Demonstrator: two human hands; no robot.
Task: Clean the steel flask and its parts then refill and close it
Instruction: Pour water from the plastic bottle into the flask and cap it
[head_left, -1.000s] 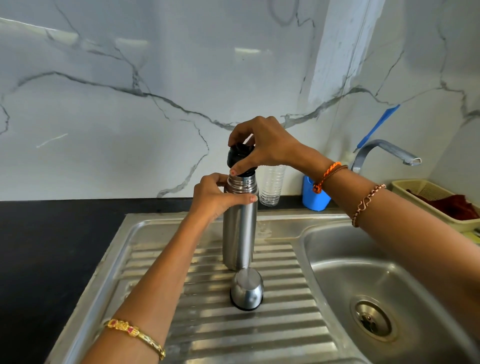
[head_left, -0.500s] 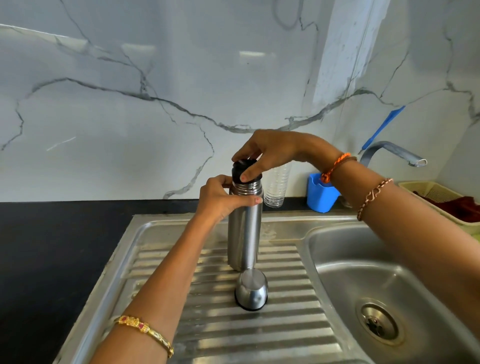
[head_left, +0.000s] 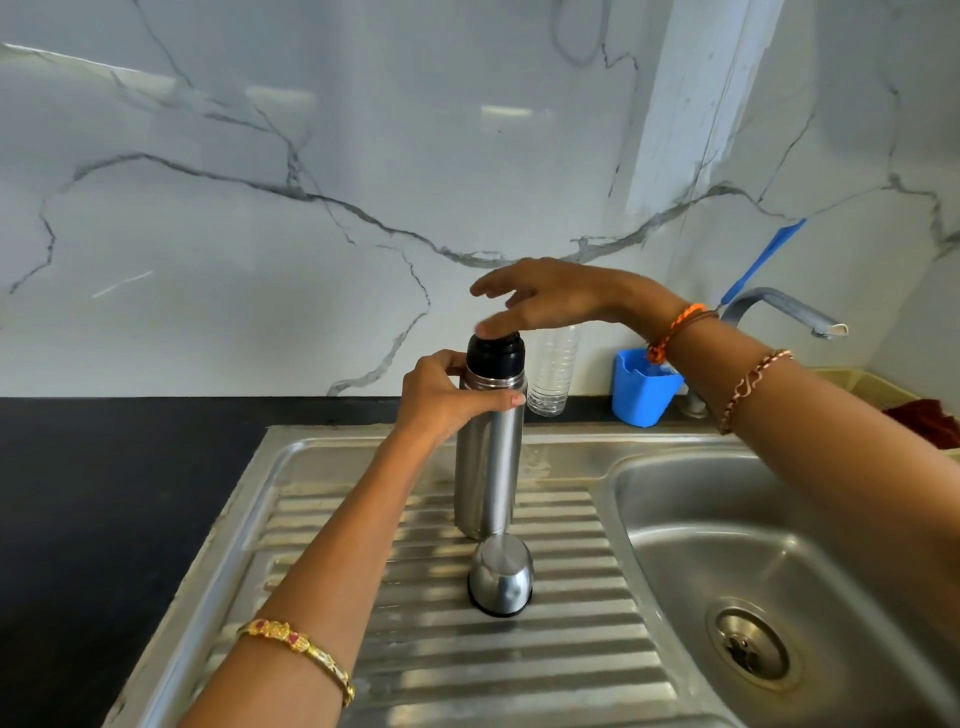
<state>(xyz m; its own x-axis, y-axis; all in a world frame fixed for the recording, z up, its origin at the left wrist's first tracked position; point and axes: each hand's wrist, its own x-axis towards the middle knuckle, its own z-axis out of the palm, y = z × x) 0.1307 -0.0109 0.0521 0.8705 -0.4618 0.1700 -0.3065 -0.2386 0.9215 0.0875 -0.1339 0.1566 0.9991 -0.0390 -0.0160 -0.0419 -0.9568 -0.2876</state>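
The steel flask stands upright on the ribbed drainboard of the steel sink, its long axis vertical and its mouth pointing up, closed by the black stopper. Its base sits near the back of the ribs, with bare drainboard on both sides and the basin's curved edge off to the right. The steel cap rests mouth-down on the ribs just in front of the flask's base, touching or nearly touching it; which of the two cannot be made out.

The left hand wraps the flask's shoulder, thumb across the front and fingers curled round the far side, where they are hidden. The right hand hovers over the stopper with fingers spread and straight, holding nothing; its lowest fingertip lies at the stopper's top rim, blurred, so contact is unclear.

Behind the flask, against the marble wall, a clear plastic bottle is partly hidden by the right hand, and a blue cup stands beside it. The tap reaches over the basin. At the right edge a tray with a red cloth is cut off by the forearm and the frame.
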